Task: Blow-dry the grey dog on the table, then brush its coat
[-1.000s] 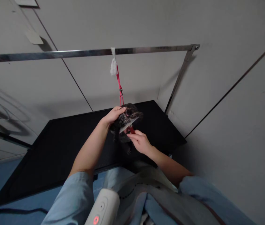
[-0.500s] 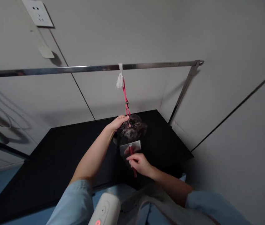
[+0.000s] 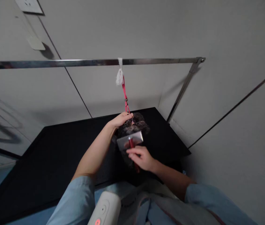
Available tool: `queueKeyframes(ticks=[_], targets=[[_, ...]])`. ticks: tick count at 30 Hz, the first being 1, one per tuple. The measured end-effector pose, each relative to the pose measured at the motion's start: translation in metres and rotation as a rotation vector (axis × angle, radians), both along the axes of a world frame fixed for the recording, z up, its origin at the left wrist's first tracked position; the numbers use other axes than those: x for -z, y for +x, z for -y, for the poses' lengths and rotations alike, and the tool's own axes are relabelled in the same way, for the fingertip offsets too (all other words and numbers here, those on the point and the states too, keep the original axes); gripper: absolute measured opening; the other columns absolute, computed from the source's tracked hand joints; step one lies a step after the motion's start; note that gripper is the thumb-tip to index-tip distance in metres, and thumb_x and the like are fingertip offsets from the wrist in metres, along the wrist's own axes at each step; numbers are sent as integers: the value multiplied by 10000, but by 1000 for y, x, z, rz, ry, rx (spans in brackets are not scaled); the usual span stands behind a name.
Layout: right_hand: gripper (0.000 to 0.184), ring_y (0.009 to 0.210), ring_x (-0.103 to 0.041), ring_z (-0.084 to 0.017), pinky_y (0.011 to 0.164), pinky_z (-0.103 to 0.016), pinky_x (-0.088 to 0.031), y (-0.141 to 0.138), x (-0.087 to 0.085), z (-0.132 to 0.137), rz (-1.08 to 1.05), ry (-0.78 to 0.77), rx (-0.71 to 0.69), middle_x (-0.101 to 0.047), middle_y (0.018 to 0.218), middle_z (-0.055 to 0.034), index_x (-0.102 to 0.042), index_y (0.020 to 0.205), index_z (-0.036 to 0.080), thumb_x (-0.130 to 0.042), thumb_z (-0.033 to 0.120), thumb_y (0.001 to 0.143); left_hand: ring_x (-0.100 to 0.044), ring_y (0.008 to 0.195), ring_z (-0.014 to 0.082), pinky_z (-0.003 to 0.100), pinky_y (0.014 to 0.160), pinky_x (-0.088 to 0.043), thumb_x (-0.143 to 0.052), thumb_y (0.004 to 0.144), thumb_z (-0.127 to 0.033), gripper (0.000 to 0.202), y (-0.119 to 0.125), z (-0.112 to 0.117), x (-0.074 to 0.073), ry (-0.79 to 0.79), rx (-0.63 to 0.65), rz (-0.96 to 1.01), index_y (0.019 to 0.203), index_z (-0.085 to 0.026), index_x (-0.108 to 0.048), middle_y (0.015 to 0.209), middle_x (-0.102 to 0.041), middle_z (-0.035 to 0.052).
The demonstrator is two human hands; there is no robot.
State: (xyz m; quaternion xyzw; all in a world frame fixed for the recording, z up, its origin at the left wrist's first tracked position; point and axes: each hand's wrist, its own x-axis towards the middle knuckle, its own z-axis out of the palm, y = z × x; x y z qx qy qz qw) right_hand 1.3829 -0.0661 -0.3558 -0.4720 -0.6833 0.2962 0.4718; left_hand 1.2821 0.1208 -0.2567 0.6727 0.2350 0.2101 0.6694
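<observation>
A small dog (image 3: 141, 125) with dark, greyish fur is on the black table (image 3: 71, 150), its body mostly hidden by the brush and my arms. My left hand (image 3: 120, 120) is closed on the fur of its head, just below the pink leash loop (image 3: 127, 108). My right hand (image 3: 143, 157) grips the red handle of a slicker brush (image 3: 137, 137). The brush's flat metal back faces me, tilted with its right end higher, just below the dog's head. Its bristle side is hidden, so contact with the fur cannot be made out.
A metal bar (image 3: 83, 63) crosses above the table; the pink leash hangs from it by a white cloth tie (image 3: 120, 76). A post (image 3: 184, 89) stands at the right, near the wall. A white device (image 3: 105, 207) with a red light is close below me.
The brush has moved up toward the dog's head and tilted, its right end rising. My left hand has shifted slightly right on the head. The camera view has moved a little.
</observation>
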Motion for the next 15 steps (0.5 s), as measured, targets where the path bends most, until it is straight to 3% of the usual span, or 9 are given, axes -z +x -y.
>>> queueKeyframes(ticks=[2, 3, 5, 8, 10, 13, 15], targets=[[247, 784, -643, -159, 753, -295, -515, 3, -3, -9, 3, 107, 94, -707, 891, -83, -719, 987, 194, -554, 273, 819, -527, 428, 95, 199, 466, -393, -635, 694, -607, 515, 1, 0, -3, 26, 21, -8, 587, -103, -627, 505, -614, 38], [240, 788, -643, -158, 759, -297, -515, 3, 0, -11, -3, 90, 129, -707, 897, -86, -722, 966, 188, -554, 271, 817, -529, 432, 95, 198, 472, -398, -629, 703, -604, 516, 1, 0, -5, 39, 29, -9, 590, -101, -632, 506, -614, 39], [227, 701, -636, -144, 678, -276, -517, -2, 10, -8, -40, -62, 135, -712, 819, -72, -726, 916, 169, -555, 275, 810, -536, 443, 95, 200, 486, -410, -619, 722, -593, 514, 2, 0, -7, 64, 52, -7, 593, -96, -640, 516, -621, 48], [262, 574, -602, -124, 540, -236, -482, -8, 16, 4, -101, -251, -18, -696, 692, -42, -716, 936, 154, -529, 305, 831, -547, 465, 94, 200, 504, -422, -617, 742, -570, 493, 5, 1, -11, 76, 127, -19, 610, -96, -651, 552, -642, 59], [261, 642, -625, -137, 619, -263, -506, -6, 7, 5, -103, -135, -23, -707, 745, -47, -710, 973, 176, -530, 308, 837, -558, 487, 97, 197, 510, -423, -622, 745, -556, 473, 8, 1, -14, 78, 179, -43, 630, -99, -662, 578, -655, 60], [218, 808, -649, -174, 795, -333, -509, -2, -3, -2, -95, 80, 177, -719, 862, -73, -718, 927, 197, -563, 299, 814, -570, 512, 103, 199, 523, -430, -622, 753, -542, 454, 12, 2, -18, 93, 224, -68, 679, -98, -684, 608, -668, 63], [214, 763, -651, -175, 742, -326, -521, -3, -2, -3, -132, 18, 232, -719, 827, -80, -720, 875, 183, -564, 314, 806, -581, 533, 110, 208, 545, -443, -617, 760, -539, 455, 14, 4, -21, 95, 255, -67, 701, -94, -694, 626, -675, 71]])
